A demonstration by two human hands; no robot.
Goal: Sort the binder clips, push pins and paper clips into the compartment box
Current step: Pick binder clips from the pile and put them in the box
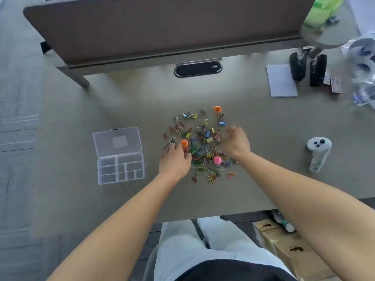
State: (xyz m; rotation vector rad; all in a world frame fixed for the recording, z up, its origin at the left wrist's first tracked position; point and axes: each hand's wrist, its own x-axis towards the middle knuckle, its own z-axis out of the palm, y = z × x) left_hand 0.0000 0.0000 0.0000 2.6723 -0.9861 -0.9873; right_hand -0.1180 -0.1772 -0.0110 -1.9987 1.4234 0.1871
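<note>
Lying scattered in a loose heap (200, 147) at the middle of the grey tabletop (263, 159): coloured paper clips (211, 177), small binder clips (210, 139) and a few round-headed push pins. Sitting at the far edge of the heap, an orange push pin (217, 109), with a blue binder clip (222, 123) just beside it. Resting near the front of the heap, a pink push pin (217, 160). Reaching into the left side of the heap, the left hand (175, 161), palm down, fingertips touching the clips next to a second orange push pin (184, 143); fingers loosely bent, with nothing plainly gripped. Hovering over the right side of the heap, the right hand (236, 141), blurred, fingers curled downward near the yellow and blue binder clips; cannot tell whether anything is being pinched. Standing open to the left of the heap and apart from it, the clear plastic compartment box (120, 169), lid (117, 141) folded back away from the person, compartments looking bare. Lying well to the right, a white hand controller (319, 154). Sitting at the far right of the tabletop, a white notepad (281, 81), two black staplers (308, 67) and some clear plastic wrapping (363, 63). Rising along the far edge of the tabletop, a brown divider panel (152, 27), with a black oval cable port (197, 68) just in front of it. Showing below the near edge, light trousers (192, 244) and cardboard boxes (284, 244) on the floor.
</note>
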